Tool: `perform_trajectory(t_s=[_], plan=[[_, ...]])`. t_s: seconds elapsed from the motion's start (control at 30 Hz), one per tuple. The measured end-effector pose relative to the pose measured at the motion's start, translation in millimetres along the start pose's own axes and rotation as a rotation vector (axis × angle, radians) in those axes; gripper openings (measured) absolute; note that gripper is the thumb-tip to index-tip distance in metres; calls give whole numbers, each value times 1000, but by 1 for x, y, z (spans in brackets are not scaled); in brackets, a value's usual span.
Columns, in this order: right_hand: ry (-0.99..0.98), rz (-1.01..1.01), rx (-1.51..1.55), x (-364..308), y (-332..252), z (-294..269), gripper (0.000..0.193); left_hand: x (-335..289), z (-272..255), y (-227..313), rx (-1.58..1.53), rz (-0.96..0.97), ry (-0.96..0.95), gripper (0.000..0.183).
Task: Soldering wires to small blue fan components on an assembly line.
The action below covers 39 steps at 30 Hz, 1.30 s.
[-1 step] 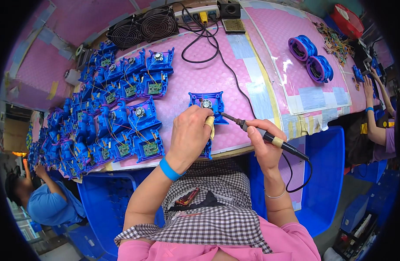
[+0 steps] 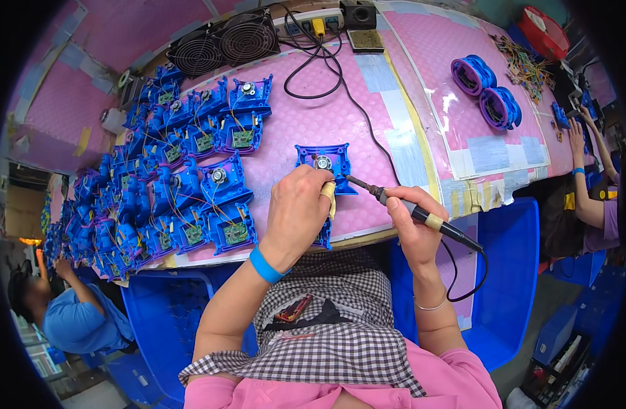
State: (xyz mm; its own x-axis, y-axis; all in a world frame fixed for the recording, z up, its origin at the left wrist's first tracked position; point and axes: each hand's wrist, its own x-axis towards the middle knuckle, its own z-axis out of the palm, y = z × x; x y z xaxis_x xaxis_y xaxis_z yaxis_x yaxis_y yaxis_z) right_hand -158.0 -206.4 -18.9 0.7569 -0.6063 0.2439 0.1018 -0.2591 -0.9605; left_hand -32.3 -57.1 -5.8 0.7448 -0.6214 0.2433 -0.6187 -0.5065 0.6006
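Observation:
My right hand [image 2: 416, 235] grips a black soldering iron [image 2: 449, 230] like a pen, its metal tip pointing left at a blue plastic housing [image 2: 334, 150]. A round silver speaker [image 2: 322, 163] sits inside that housing near the table's front edge. Fingers bent together, my left hand [image 2: 294, 208] presses at the housing's near side, close to the iron's tip. Pale yellow wrapping covers one of its fingers. Whatever the fingertips pinch is hidden. Below them, part of a second blue piece [image 2: 324, 237] shows, mostly covered by the hand.
Many blue housings with green circuit boards [image 2: 232, 234] and wires crowd the left. Fans [image 2: 247, 37], a power strip [image 2: 306, 24] and a sponge tray [image 2: 365, 41] stand behind. Two round blue parts [image 2: 498, 108] lie right. Blue bins [image 2: 510, 286] flank me. Co-workers sit at both sides.

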Motion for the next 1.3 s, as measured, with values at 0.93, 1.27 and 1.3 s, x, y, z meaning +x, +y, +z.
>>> perform_trajectory(t_s=[0.93, 1.27, 1.3], plan=[[100, 57, 95, -4, 2, -6, 11, -3, -18, 4, -81, 26, 59, 15], [105, -54, 122, -1, -1, 1, 11, -7, -27, -1, -92, -62, 181, 19], [66, -102, 87, -2, -1, 2, 11, -7, -23, -3, -83, -67, 200, 19]])
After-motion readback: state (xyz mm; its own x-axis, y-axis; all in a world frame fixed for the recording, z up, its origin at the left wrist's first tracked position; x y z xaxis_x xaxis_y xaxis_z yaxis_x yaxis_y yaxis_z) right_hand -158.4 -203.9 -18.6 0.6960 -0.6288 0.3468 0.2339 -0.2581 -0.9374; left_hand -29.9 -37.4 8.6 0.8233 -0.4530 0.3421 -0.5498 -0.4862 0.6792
